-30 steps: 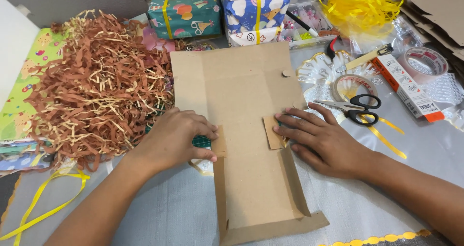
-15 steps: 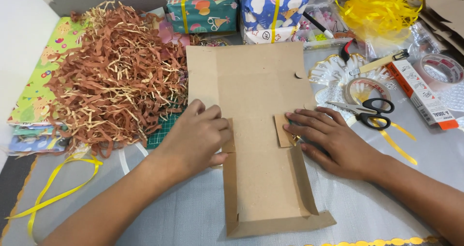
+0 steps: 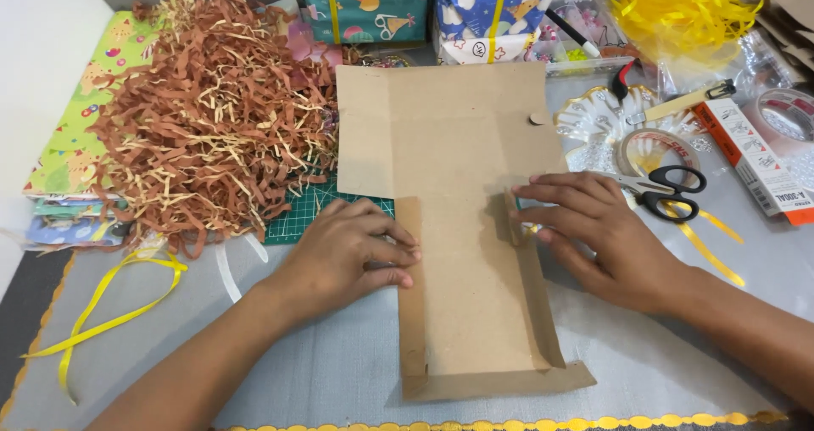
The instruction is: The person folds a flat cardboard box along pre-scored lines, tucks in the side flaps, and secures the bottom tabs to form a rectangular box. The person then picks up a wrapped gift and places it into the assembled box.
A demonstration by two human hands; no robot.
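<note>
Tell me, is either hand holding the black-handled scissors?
No: the scissors lie untouched on the table, while the left hand and right hand press the cardboard box.

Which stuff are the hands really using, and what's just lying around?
In use: cardboard box, pressed by left hand and right hand.

Lying about: shredded paper, scissors, tape roll, yellow ribbon, wrapped gifts, cutting mat.

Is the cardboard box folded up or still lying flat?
Mostly flat: the cardboard box lies spread on the table, only its narrow side flaps raised.
</note>
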